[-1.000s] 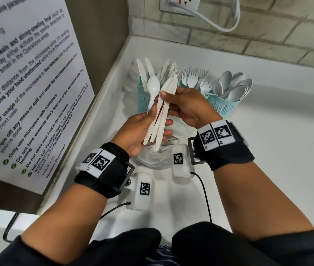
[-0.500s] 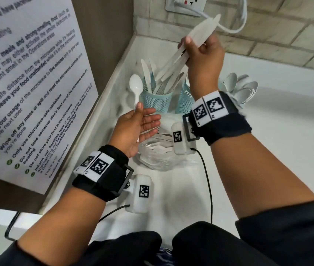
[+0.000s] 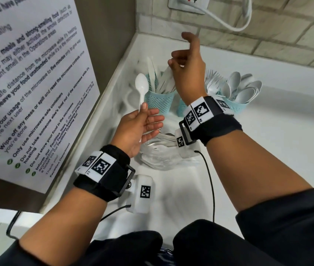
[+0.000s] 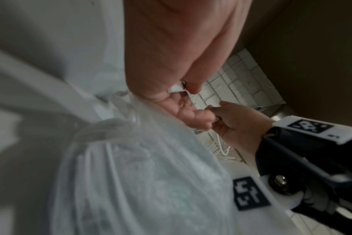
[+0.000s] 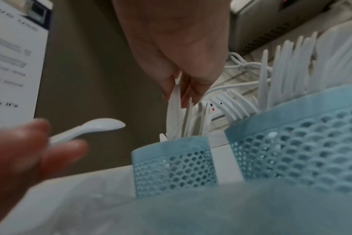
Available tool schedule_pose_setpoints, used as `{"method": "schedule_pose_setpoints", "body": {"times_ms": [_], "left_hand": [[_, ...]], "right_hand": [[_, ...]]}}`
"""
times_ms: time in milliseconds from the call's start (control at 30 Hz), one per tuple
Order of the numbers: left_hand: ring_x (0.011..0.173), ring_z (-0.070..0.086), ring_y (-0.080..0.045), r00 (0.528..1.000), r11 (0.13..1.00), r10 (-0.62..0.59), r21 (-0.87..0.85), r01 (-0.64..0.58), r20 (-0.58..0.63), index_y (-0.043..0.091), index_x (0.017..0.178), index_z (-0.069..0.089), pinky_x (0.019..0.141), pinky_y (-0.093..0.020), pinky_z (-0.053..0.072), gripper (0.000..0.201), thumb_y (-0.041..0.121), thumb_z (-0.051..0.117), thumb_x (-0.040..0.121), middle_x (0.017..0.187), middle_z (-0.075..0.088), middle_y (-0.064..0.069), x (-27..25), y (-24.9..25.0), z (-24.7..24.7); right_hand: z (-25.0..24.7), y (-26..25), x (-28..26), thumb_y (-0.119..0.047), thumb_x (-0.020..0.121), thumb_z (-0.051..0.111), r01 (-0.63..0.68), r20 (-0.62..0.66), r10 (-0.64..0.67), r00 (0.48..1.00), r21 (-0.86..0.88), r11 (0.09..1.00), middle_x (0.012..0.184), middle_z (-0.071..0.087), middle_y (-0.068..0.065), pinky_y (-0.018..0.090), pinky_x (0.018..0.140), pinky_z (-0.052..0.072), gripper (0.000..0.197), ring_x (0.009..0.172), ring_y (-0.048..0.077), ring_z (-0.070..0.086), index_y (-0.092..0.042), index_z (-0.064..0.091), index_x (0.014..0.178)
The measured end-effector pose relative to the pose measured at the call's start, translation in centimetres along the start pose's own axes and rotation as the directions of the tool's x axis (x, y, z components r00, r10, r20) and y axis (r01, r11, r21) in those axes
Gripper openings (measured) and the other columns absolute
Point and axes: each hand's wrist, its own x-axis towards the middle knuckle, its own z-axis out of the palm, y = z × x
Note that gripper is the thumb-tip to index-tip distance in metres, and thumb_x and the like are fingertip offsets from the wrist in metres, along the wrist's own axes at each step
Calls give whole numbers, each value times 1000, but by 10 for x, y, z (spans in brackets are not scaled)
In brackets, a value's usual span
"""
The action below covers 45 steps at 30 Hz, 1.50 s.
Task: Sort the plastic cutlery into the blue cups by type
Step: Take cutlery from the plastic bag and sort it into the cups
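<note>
My left hand (image 3: 144, 110) pinches the handle of a white plastic spoon (image 3: 141, 87), bowl upward, just left of the blue cups; the right wrist view shows the spoon (image 5: 98, 125) too. My right hand (image 3: 173, 62) hovers over the left blue cup (image 3: 160, 100), index finger raised, while thumb and fingers lie round the tops of the white knives (image 5: 177, 114) standing in that cup (image 5: 171, 167). The middle cup (image 5: 301, 151) holds forks and is mostly hidden behind my right wrist. The right cup (image 3: 234, 106) holds spoons.
A clear plastic bag (image 3: 163, 154) with more cutlery lies on the white counter (image 3: 267, 150) under my hands. A printed notice (image 3: 27, 73) covers the panel on the left. A wall socket (image 3: 188, 2) with a white cable is above the corner.
My right hand took the bundle of knives out of my left hand, lifted it high, then brought it down into the left cup. My left hand kept the spoon.
</note>
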Motion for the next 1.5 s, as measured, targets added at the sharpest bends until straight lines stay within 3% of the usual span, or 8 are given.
{"method": "schedule_pose_setpoints", "body": {"times_ms": [233, 433, 600, 733, 867, 1033, 1300, 1500], "left_hand": [[40, 32, -1, 999, 995, 48, 93, -48, 3, 19, 90, 67, 38, -12, 23, 35, 43, 42, 95, 49, 49, 12, -1, 0, 3], [48, 28, -5, 995, 978, 81, 189, -89, 51, 20, 91, 66, 40, -14, 23, 49, 45, 25, 99, 57, 42, 9, 0, 3, 9], [54, 33, -5, 986, 957, 151, 240, -163, 69, 22, 91, 64, 46, -15, 28, 36, 34, 31, 101, 61, 43, 8, 2, 2, 13], [59, 36, -5, 982, 945, 181, 264, -190, 61, 22, 97, 64, 53, -17, 31, 30, 30, 35, 100, 66, 43, 7, 5, 0, 14], [60, 37, -4, 975, 937, 205, 272, -221, 84, 25, 93, 63, 52, -16, 32, 27, 27, 37, 100, 67, 43, 7, 6, 0, 18], [63, 38, -5, 966, 925, 232, 281, -257, 117, 21, 99, 63, 51, -15, 33, 24, 25, 40, 99, 68, 44, 6, 6, -1, 21], [63, 42, -4, 965, 907, 211, 338, -252, 154, 17, 97, 65, 57, -16, 36, 24, 30, 44, 97, 69, 49, 7, 6, -3, 26], [97, 56, -17, 881, 547, 469, 764, -343, 60, 14, 106, 62, 92, -27, 38, 19, 23, 58, 89, 102, 63, -3, 17, 1, 6]], "right_hand": [[2, 0, -8, -9, 93, 50, 128, 122, -101, 987, -240, 962, 111, 67, 8, 10, 79, 35, 24, 103, 21, 62, -5, 65, 112], [-11, -23, -11, -50, 89, 52, 237, 251, -118, 961, -521, 820, 94, 70, 1, 29, 77, 45, 43, 97, 17, 60, -15, 66, 110], [-27, -22, -6, -55, 89, 47, 302, 373, -115, 921, -492, 817, 113, 67, -2, 35, 95, 38, 48, 117, 21, 44, -21, 62, 120], [-30, -8, -8, -52, 90, 45, 265, 415, -64, 908, -450, 853, 95, 71, 0, 38, 92, 39, 45, 106, 26, 48, -15, 69, 100], [-31, -5, -12, -38, 93, 47, 214, 238, -131, 962, -363, 907, 68, 61, -14, 25, 71, 32, 33, 83, 21, 49, -14, 70, 87], [-38, -8, -19, -28, 94, 51, 108, 137, -78, 987, -226, 968, 71, 64, 19, 30, 62, 39, 36, 67, 28, 55, 4, 66, 83], [-55, -6, -22, -20, 93, 55, -100, 23, 102, 995, -58, 993, 57, 56, -7, 19, 47, 41, 18, 37, 1, 51, -8, 68, 92], [-116, -10, -4, -25, 97, 48, -157, -401, 112, 909, -81, 984, 75, 60, -7, 16, 42, 42, 19, 44, 4, 58, -14, 63, 94]]}}
